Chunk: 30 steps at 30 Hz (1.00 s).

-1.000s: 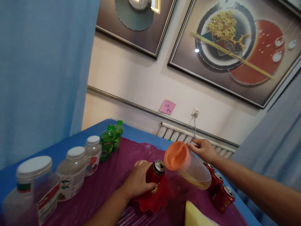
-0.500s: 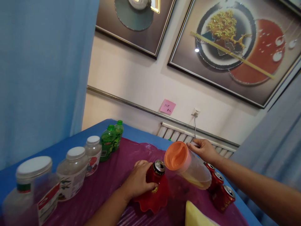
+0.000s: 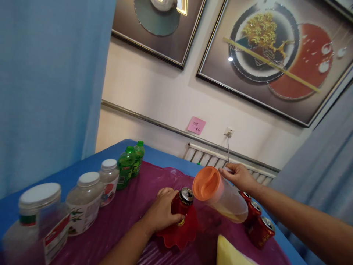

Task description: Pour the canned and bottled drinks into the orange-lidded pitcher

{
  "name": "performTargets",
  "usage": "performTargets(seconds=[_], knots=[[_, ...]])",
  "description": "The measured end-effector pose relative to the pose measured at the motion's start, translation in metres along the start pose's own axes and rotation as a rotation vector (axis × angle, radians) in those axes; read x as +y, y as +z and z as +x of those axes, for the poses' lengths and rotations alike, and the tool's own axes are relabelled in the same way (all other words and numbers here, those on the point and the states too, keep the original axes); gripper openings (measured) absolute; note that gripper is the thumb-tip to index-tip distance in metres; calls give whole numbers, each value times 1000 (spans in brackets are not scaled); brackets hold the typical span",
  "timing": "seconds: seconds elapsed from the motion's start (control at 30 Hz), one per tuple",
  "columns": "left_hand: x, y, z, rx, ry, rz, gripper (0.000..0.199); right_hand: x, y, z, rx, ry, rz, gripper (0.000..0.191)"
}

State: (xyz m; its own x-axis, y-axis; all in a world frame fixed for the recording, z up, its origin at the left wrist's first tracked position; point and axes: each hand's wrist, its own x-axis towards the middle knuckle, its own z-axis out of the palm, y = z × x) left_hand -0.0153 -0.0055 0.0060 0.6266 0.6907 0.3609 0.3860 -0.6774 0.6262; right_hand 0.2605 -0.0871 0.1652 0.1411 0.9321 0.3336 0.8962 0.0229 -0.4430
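My left hand (image 3: pixel 161 209) is wrapped round an opened dark red can (image 3: pixel 182 202), which stands upright over a red wavy-edged dish (image 3: pixel 180 235). To the right, my right hand (image 3: pixel 238 176) grips the handle of a clear pitcher (image 3: pixel 227 204). The pitcher is tilted, and its orange lid (image 3: pixel 207 183) faces the can's top, a small gap apart. Some pale yellow liquid lies along the pitcher's lower side. No stream between lid and can can be made out.
Lidded clear jars (image 3: pixel 87 202) and green bottles (image 3: pixel 127 167) line the left side. Several red cans (image 3: pixel 261 231) stand at the right, under my right forearm. A yellow cloth-like item (image 3: pixel 231 254) lies at the front on the purple sheet (image 3: pixel 162 178). A radiator (image 3: pixel 205 156) stands behind.
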Motion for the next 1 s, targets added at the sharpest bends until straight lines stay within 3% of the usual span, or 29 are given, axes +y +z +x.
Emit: performTargets(seconds=[1.0], knots=[[1,0,0,0,-2,-3,55,6,3,0,1,12,-4,47]])
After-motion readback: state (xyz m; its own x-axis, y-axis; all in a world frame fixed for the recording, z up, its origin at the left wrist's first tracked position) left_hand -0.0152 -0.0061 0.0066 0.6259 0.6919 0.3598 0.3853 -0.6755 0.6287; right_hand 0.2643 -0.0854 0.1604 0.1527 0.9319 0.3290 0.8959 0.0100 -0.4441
